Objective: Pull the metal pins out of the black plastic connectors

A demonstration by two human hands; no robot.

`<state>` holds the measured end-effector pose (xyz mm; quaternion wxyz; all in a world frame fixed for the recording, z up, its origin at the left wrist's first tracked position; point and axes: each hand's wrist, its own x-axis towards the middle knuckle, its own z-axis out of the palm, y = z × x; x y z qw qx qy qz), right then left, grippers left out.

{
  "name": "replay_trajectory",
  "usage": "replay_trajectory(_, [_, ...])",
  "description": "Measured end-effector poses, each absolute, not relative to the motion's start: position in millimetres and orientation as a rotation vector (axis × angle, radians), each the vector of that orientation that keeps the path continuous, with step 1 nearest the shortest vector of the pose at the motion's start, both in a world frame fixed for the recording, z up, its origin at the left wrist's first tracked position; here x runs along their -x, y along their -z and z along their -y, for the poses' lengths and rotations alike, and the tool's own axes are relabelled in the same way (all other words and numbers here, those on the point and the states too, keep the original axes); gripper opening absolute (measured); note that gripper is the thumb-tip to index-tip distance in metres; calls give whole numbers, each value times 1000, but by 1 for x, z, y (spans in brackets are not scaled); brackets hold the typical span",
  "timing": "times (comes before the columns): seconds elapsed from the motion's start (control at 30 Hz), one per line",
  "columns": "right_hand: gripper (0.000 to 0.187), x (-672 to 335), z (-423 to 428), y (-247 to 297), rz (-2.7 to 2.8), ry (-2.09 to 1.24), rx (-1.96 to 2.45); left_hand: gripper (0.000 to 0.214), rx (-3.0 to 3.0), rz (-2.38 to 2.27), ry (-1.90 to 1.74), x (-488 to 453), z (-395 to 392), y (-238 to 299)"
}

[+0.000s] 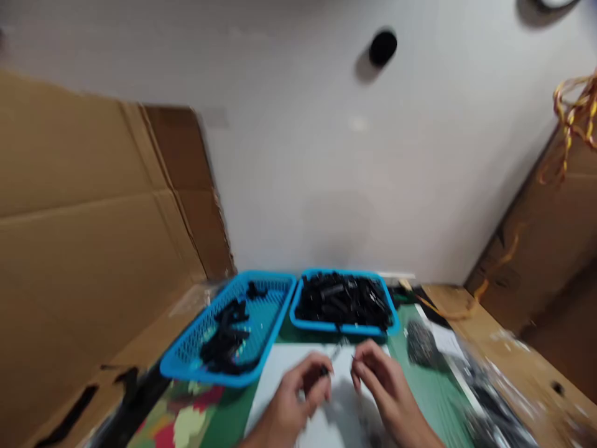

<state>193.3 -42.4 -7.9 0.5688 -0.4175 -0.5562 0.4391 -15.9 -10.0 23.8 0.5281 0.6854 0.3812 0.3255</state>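
Observation:
Low in the picture, my left hand (305, 386) is closed around a small black piece (324, 370), whose kind I cannot make out. Across a narrow gap, my right hand (380, 376) has thumb and forefinger pinched together. A thin dark tip (353, 358) shows at those fingers, too small and blurred to name. Both hands hover over a white sheet (273, 373). Just beyond them is a blue basket (345, 331) heaped with black plastic-looking parts (342, 302). To the left, a longer blue basket (186, 367) holds fewer black pieces (226, 339).
A green mat (420, 373) lies under the sheet. On the right are a bag of small dark bits (420, 342), a white label (445, 341) and clear plastic bags (494, 386). Cardboard (93, 186) stands at the left; orange-brown wires (571, 118) hang at right.

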Motion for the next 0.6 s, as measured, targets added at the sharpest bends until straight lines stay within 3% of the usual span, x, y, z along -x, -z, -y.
replay_trajectory(0.3, [14,-201,37,9,1352,-1055,878,30,-1411,-708,-846,3,5,-1])
replay_trajectory(0.6, [11,-197,55,20,1241,-1148,943,29,-1526,-767,-686,5,25,-4])
